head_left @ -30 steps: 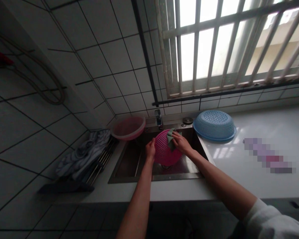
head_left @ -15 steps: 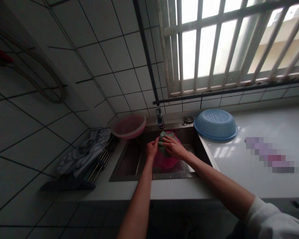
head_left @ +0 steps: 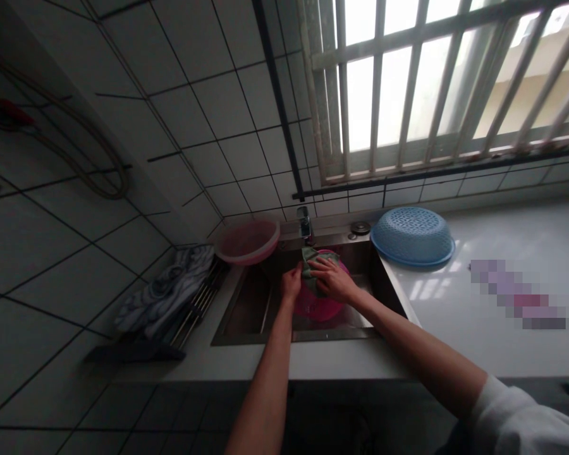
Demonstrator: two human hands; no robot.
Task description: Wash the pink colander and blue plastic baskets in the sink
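Leftward across the pink basket [head_left: 320, 309] the right hand [head_left: 332, 277] and its green cloth [head_left: 309, 254] have travelled since the earliest frame, ending close beside the left hand [head_left: 291, 282]; the basket's near side now sits lower in the sink [head_left: 332, 334].

Nearest, both forearms reach over the worktop's [head_left: 436, 341] front edge and the sink's front rim. The left fingers are curled round the basket's left rim, partly hidden — probably to steady it against the push from the other side. The right fingers lie stretched over the cloth, holding it against the basket; the thumb cannot be made out. Keeping the basket inside the sink walls presumably lets any drips fall there.

Further left, a striped cloth [head_left: 165, 284] lies against a metal rack [head_left: 196, 309] beside the sink's left edge. On the worktop's right stretch lies a pixelated purplish item [head_left: 521, 294], too blurred to identify.

Beyond, a pale pink basin [head_left: 249, 243] rests at the sink's back left corner. The tap [head_left: 305, 224] rises from the back edge, and a blue basket [head_left: 412, 235] sits upside down by the back right corner — perhaps to drain. Window bars [head_left: 420, 95] stand farthest.
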